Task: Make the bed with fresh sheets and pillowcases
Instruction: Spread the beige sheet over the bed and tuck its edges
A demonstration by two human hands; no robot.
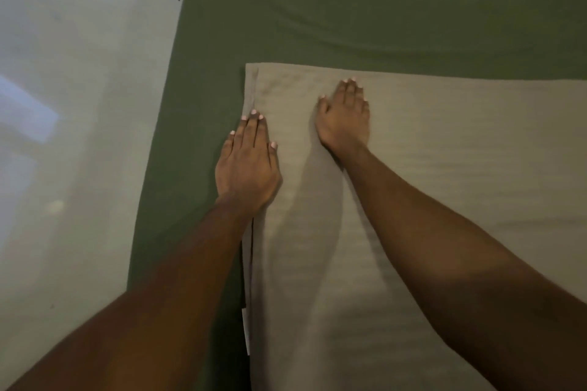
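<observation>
Obs: green sheet [349, 9] covers the bed over upper and centre frame, mostly flat, w/ a few shallow creases running across the upper right. On top of it lies a beige cloth [413, 200], ribbed weave, filling centre to lower right. Looks like a pillowcase or a folded top layer; can't tell which.

Hands: both palm-down on the beige cloth.
- Left hand [247, 165] sits on the cloth's left border, fingers [254, 127] straight and close together, gripping nothing. Outer side of the hand overhangs onto the green.
- Right hand [344, 119] is further up-frame, near the cloth's top edge, fingers [351, 90] straight, slightly spread, flat on the fabric.

Why (est.): flat palms = smoothing/pressing. Left pins the border so the cloth doesn't creep while right works out wrinkles toward the top edge.

Edges: the cloth's top edge runs straight across mid frame and its corner is square at centre left. A hem [251, 95] runs down the left side as a narrow doubled strip. A small white tag [244, 322] pokes out low on that side. A green strip separates the cloth from the bed edge. Beyond it, pale floor [79, 105] fills the left of frame.

Room: plenty of green surface up-frame and to the right for sliding. Little margin left before the drop-off.
</observation>
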